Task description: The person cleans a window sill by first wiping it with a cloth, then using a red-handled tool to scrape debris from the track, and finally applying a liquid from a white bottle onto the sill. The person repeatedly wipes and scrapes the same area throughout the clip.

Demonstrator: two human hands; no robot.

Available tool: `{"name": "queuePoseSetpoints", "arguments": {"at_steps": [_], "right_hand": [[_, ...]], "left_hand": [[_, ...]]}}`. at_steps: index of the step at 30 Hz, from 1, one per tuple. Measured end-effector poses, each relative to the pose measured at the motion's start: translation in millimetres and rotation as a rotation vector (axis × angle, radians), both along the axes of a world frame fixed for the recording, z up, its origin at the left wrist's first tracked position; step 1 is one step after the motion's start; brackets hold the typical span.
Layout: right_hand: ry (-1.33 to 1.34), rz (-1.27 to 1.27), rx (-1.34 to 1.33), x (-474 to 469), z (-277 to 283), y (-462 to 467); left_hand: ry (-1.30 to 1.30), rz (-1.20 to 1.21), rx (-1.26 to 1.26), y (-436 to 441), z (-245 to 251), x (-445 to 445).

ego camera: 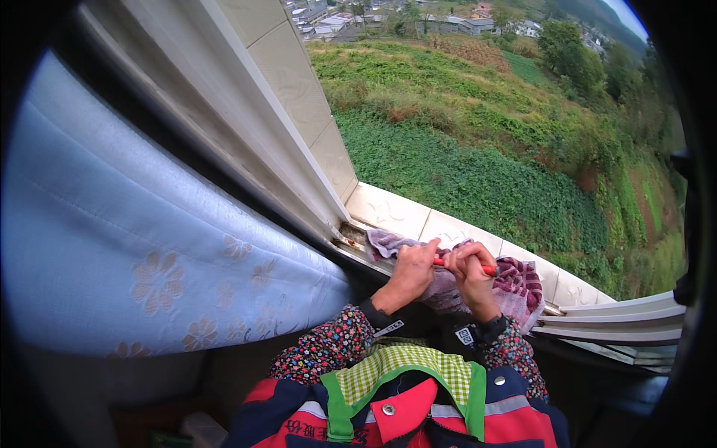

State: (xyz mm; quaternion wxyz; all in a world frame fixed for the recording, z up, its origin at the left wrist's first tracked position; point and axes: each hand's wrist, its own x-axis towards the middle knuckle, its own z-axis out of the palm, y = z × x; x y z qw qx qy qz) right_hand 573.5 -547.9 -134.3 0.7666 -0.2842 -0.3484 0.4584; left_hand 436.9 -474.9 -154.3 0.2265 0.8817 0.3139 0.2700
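Observation:
A red-handled tool (489, 270) lies across the window sill area, with my right hand (471, 269) closed around its handle. My left hand (413, 271) grips its other end, near the window track; the tool's tip is hidden. Under and beside both hands a purple and white patterned towel (518, 280) is bunched along the sill. Left of the towel, a dirty corner of the window track (353, 234) shows brown grime.
A light blue flowered curtain (168, 241) hangs at the left beside the white window frame (263, 106). White tiles (389, 210) line the outer ledge, with a green slope beyond. White sliding sashes (622, 320) stand at the right.

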Motion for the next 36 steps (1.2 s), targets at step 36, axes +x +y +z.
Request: {"name": "queuePoseSetpoints", "arguments": {"at_steps": [36], "right_hand": [[-0.263,0.044,-0.076,-51.9,5.2,58.0]], "left_hand": [[0.153,0.261,0.018,57.1,0.9,-46.0]]}}
